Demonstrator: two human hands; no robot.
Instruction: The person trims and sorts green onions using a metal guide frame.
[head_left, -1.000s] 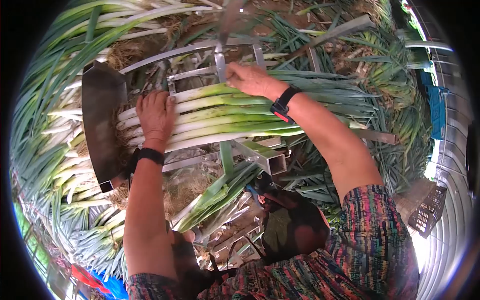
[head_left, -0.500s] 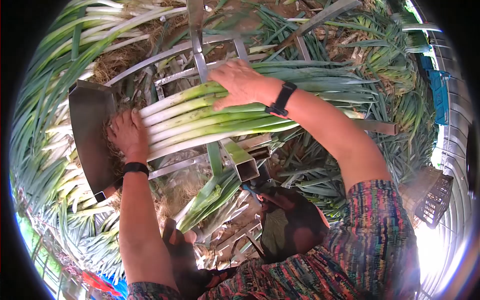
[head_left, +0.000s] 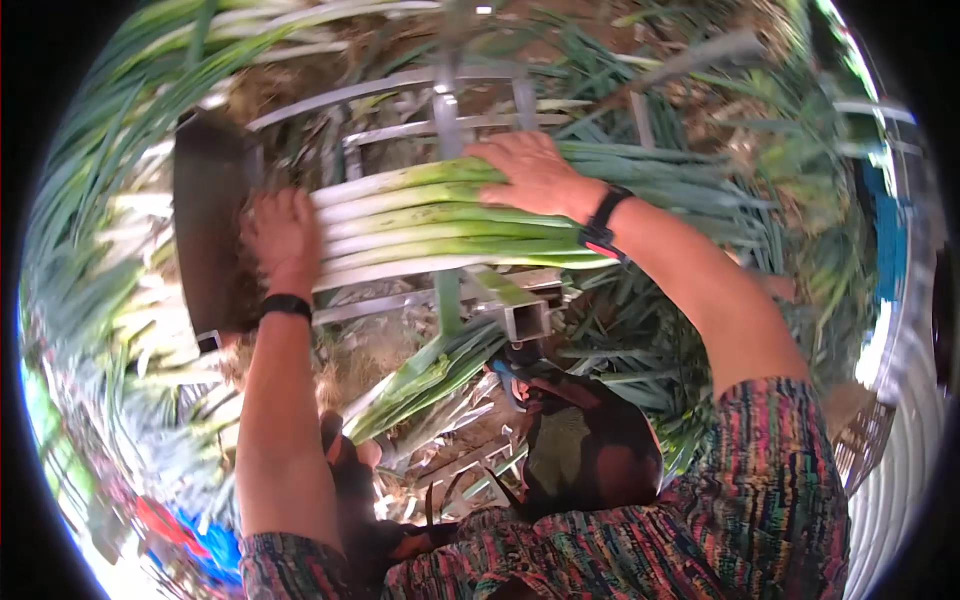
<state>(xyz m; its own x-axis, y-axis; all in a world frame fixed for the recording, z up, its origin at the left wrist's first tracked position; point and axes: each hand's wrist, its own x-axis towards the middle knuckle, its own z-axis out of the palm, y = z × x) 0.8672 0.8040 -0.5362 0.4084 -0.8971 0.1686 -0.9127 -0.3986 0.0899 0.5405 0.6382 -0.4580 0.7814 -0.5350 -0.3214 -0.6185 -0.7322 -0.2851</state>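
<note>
Evidently the right hand point(head_left: 535, 175) is loosely spread, palm down, on the leeks point(head_left: 415, 222), touching without clasping. The left hand point(head_left: 282, 238), blurred, covers their white ends; whether its fingers grasp them, I can't tell. Between both hands the pale stalks lie side by side, their green leaves running under and past the right wrist. Just left of the left hand stands a dark metal plate point(head_left: 215, 225). Below the right hand juts a square tube point(head_left: 527, 322). Farther out, beyond the plate, are heaped leeks point(head_left: 150, 330); well right of both hands, a blurred crate point(head_left: 868, 435).
</note>
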